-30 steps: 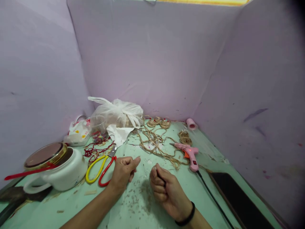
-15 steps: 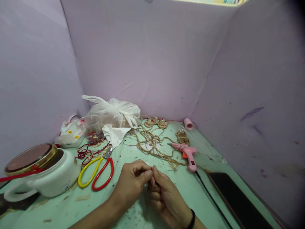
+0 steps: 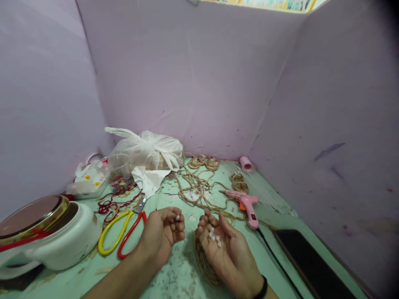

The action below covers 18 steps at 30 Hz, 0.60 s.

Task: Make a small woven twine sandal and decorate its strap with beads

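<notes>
My right hand (image 3: pixel 222 249) is turned palm up and cupped, with several small white beads (image 3: pixel 215 237) lying in the palm near the fingers. A coil of brown jute rope (image 3: pixel 202 261) rests on the table beneath it, partly hidden by the hand. To its left, my left hand (image 3: pixel 165 232) has curled fingers, with one tiny white bead (image 3: pixel 177 217) at the fingertips. Close by that hand lie scissors (image 3: pixel 124 232) with one yellow and one red handle. Right of my right hand is a pink glue gun (image 3: pixel 247 205), its light glowing red.
Loose jute rope (image 3: pixel 199 195) tangles across the middle, with rope coils (image 3: pixel 212 164) behind. A white pot (image 3: pixel 71 236), red yarn (image 3: pixel 115 203) and a plastic bag (image 3: pixel 152 147) stand left. A dark phone (image 3: pixel 311 261) and black cord (image 3: pixel 277 259) lie right. Purple walls (image 3: pixel 187 83) enclose the table.
My hands, which were together at the fingertips, have moved apart. The right one has opened its palm upward, showing the beads, and the rope coil beneath has come into view.
</notes>
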Motion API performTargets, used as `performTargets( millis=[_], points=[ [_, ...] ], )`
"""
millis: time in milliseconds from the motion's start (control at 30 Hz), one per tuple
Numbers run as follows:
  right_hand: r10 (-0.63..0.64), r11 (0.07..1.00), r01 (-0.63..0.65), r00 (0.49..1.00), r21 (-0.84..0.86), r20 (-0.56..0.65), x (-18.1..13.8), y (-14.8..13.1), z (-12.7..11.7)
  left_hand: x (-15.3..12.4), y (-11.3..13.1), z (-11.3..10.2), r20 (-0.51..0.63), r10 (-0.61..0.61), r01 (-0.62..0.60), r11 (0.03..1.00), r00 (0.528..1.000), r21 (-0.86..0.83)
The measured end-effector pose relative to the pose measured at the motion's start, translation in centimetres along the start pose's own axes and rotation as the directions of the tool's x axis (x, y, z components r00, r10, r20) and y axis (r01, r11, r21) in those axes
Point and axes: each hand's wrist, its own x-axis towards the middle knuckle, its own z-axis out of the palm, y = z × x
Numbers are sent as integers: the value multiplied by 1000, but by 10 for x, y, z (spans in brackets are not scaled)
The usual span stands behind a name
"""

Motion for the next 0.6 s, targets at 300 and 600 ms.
performTargets(
  millis=[300,600],
  points=[
    [15,997,-7,994,-73,111,5,2,-3,0,12,8,42,99,-107,958,994,266],
    [55,998,-48,982,-44,183,3,3,-2,-12,-19,5,400,322,-512,472,858,718]
  ],
)
